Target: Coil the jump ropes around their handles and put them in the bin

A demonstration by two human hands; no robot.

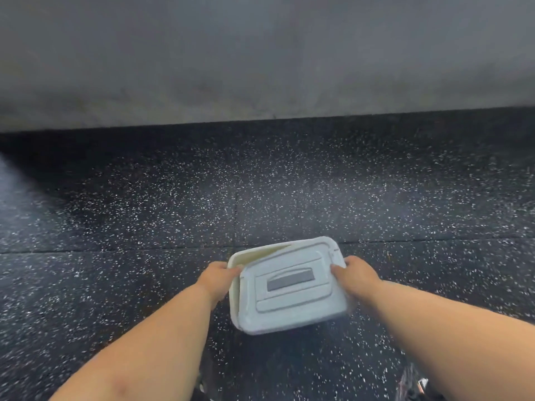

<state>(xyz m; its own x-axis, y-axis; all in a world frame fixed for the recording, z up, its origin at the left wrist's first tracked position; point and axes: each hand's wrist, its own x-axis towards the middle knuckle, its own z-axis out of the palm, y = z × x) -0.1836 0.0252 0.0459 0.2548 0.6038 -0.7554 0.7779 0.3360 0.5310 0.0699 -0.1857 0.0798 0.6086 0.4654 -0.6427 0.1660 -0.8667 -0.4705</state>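
A white plastic bin (235,299) sits low in the middle of the view, above the speckled floor. Its white lid (292,285), with a grey rectangle in the centre, lies skewed on top, so a wedge of the cream inside shows at the far left corner. My left hand (215,277) grips the left edge of the bin and lid. My right hand (354,274) grips the right edge of the lid. No jump rope is visible; the bin's inside is mostly hidden by the lid.
Black rubber floor (144,212) with white speckles fills the lower two thirds of the view. A grey wall (260,68) rises at the far side. Something dark, partly cut off, shows at the bottom right edge (414,383).
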